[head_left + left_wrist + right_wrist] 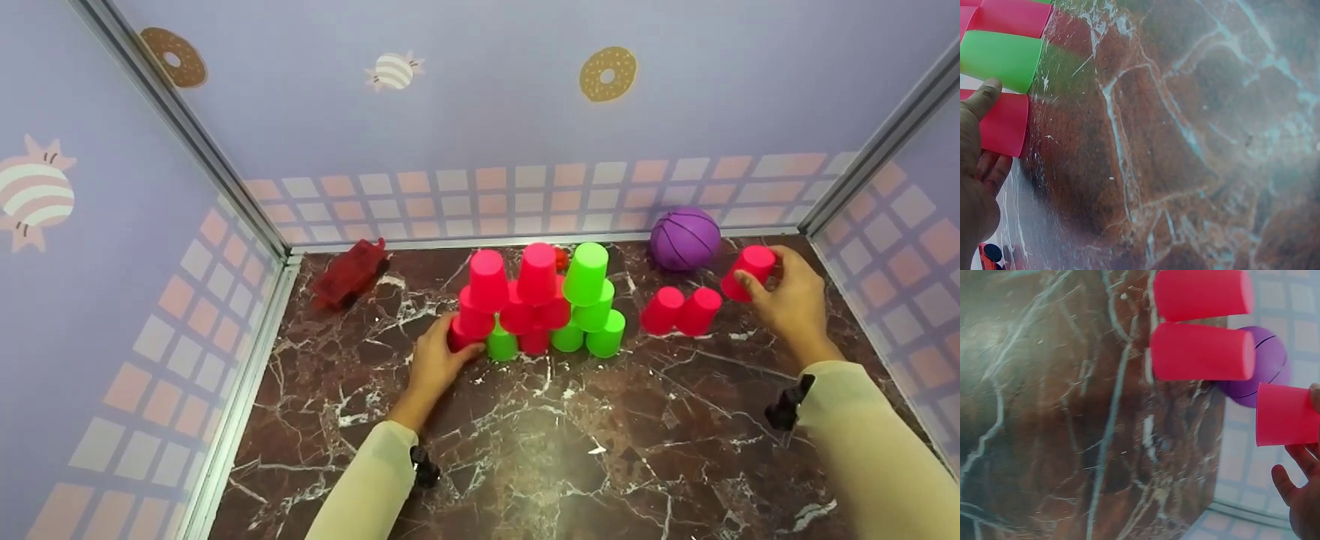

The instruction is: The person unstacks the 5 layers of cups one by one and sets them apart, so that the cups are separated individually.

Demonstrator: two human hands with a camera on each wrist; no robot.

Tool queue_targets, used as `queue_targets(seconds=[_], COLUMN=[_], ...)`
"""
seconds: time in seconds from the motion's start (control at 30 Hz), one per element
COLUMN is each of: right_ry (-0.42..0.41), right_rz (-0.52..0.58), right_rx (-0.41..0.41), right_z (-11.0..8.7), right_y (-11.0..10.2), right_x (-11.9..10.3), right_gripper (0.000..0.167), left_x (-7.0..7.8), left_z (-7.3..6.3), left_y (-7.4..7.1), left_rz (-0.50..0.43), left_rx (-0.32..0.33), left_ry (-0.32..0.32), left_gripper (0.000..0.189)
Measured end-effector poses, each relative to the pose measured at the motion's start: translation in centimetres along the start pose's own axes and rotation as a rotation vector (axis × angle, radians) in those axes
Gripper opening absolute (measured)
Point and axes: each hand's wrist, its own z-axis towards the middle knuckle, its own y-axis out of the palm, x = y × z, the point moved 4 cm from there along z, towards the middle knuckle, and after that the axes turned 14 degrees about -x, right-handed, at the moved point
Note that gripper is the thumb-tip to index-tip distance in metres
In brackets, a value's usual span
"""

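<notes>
While the left hand (435,360) clasps a tapered pink cup (1005,125), the right hand (796,306) pinches another smooth cup (1286,415).

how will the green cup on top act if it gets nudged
The top green cup would probably tip off easily, perched on the lower cups. Its tapered round side suggests it might roll afterwards. Its smooth, plastic-looking surface hints it is light.
</notes>
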Motion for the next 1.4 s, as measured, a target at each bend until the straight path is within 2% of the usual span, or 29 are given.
queue_targets(seconds=[0.17, 0.4, 0.67, 1.1, 1.4], right_ry=[0.05, 0.048, 0.097, 0.112, 0.124], right_rz=[0.005, 0.015, 0.002, -0.017, -0.037], right_rx=[-0.029, -0.047, -0.068, -0.105, -0.13], right_z=[-0.7, -1.7, -2.2, -1.9, -1.8], right_y=[1.1, 3.1, 5.1, 5.8, 5.8], right_x=[1.7, 3.5, 4.2, 4.6, 4.7], right_gripper=[0.061, 0.06, 0.059, 0.062, 0.063], left_x=[0.4, 0.5, 0.3, 0.1, 0.0], left_z=[0.1, 0.0, 0.1, -0.2, -0.2], left_y=[0.0, 0.0, 0.1, 0.0, 0.1], left_rz=[-0.004, 0.003, -0.016, -0.013, -0.017], left_rx=[0.011, 0.015, 0.018, 0.009, -0.009], left_ry=[0.024, 0.021, 0.036, 0.022, -0.01], left_gripper=[0.063, 0.065, 0.064, 0.064, 0.065])
